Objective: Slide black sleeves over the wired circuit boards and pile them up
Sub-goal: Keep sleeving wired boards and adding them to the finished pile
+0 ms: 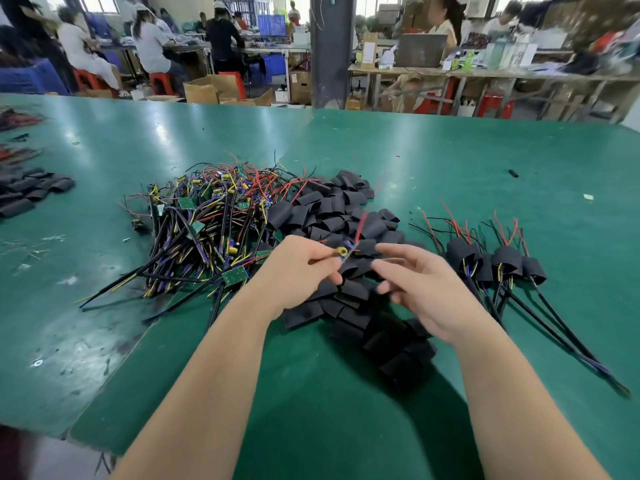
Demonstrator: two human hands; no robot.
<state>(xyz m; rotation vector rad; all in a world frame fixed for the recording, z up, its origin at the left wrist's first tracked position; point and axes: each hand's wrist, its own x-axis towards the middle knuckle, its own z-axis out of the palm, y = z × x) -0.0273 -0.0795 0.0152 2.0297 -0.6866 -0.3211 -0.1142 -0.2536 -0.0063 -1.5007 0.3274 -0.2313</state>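
Board raised for its sleeve
The left hand (304, 268) pinches a small wired circuit board with yellow coil (343, 252) above the heap of black tube sleeves (329, 213); the right hand (419, 289), fingers loose and empty, is close beside, probably to take one.

A green work table (450, 150) fills the frame, scuffed and glossy at lower left, with a seam running diagonally across its left half. Left of centre lies a tangled pile of wired circuit boards (207, 223); touching its right side, a heap of loose black sleeves (332, 216) stretches from the centre down toward the lower middle. At the right, a few sleeved boards (498, 261) lie side by side, red leads pointing up the frame, black cables trailing to the lower right. A second cluster of sleeves (31, 188) sits at the left edge, wire clippings (31, 244) below it. A small black piece (513, 173) lies alone at upper right.
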